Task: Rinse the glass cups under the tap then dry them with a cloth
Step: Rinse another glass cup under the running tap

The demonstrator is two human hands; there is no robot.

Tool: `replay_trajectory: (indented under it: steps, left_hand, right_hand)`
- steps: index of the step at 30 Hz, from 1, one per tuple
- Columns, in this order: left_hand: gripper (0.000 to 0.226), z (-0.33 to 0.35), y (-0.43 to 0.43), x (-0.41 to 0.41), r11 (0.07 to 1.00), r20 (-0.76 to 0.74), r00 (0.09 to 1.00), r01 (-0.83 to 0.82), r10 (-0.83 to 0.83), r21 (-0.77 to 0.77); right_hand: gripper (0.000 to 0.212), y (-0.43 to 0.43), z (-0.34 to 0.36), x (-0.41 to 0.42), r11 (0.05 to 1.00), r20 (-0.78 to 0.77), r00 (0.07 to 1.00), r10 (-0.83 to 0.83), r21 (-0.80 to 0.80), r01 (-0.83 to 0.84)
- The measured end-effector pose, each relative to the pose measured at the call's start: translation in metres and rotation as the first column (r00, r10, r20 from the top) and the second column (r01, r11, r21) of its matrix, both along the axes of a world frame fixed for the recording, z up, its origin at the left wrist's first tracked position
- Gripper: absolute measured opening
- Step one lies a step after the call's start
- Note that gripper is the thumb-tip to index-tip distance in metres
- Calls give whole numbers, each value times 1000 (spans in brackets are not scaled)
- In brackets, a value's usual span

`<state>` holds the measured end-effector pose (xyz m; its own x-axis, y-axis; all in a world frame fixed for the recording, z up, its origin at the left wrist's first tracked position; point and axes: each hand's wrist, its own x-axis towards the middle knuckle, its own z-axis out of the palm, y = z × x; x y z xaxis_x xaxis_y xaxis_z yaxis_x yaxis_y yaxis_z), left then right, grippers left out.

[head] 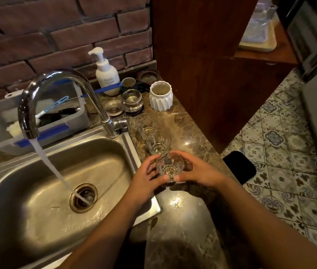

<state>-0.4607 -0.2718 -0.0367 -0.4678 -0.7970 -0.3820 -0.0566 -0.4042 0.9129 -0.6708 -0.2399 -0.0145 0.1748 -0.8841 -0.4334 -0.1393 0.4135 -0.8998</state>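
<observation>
1. Glass, clear and rounded: a cup clasped between both hands above the stone counter, just right of the rim of the sink. Not yet under the water.
2. Left hand curled round the cup's left side, right hand curled round its right side, thumbs nearly meeting on the near face. Probably a two-sided hold, to keep slippery glass steady on the way across to the stream.
3. Cannot tell whether the cup rests on the counter or hangs just above it.
4. Just beyond the hands, two more cups in a row along the counter beside the sink. Likely lined up there to wait within easy reach.
5. To the left, water slanting down from the tap into the drain, well apart from the held cup. Seemingly running so that each cup can go straight under.
6. Farther back, a white ribbed pot, a soap bottle and a plastic tub, pushed against the brick wall, probably to keep the near counter for the cups.
7. No drying cloth in view.
</observation>
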Motion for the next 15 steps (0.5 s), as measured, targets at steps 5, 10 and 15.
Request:
replay_trajectory:
  steps: [5,10,15]
  left_hand:
    - [76,-5,9,-8,998,-6,999,-53,54,36]
    - [79,-9,14,-11,998,20,998,-63,63,30]
    - [75,-6,11,-8,998,23,999,-37,36,50]
  right_hand:
    - [86,-3,-1,-10,998,-1,998,66,25,-65]
    - [72,-4,-7,-15,996,18,998,67,61,-68]
    - [72,-2,-9,-13,995,39,998,49,82,-52]
